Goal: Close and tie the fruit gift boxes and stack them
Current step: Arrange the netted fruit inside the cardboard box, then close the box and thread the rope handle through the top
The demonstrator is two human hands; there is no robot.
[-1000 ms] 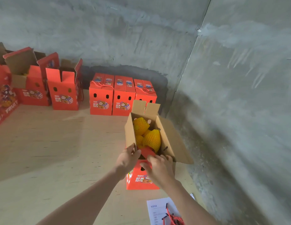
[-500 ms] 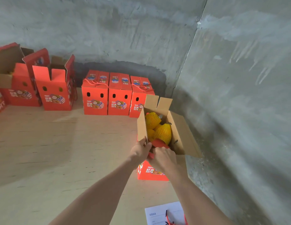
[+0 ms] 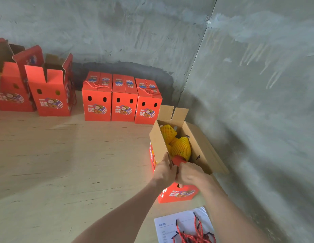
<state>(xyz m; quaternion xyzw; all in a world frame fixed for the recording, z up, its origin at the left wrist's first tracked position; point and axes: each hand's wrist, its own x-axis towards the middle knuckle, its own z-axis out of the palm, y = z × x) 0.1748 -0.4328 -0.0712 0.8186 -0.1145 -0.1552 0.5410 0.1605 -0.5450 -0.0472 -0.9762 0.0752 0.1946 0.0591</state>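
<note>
1. The open red cardboard gift box [image 3: 180, 193] stands near the right edge of the wooden table [image 3: 65, 163], beside the concrete wall [image 3: 258, 120], with its brown flaps up.
2. My left hand [image 3: 164, 172] pinches the near corner of the left flap [image 3: 159, 142]. My right hand [image 3: 191, 174] curls over the small red near flap [image 3: 177, 160].
3. The fruit in yellow foam netting [image 3: 181, 147] sits high, so forcing a flap down may crease the card or bruise the fruit.
4. A sideways shove could slide the box off the edge.
5. My right arm could sweep the red cords [image 3: 193, 234] off the table.

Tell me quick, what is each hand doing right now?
Left hand: holds the open box's left flap.
Right hand: grips its red front flap.
</note>
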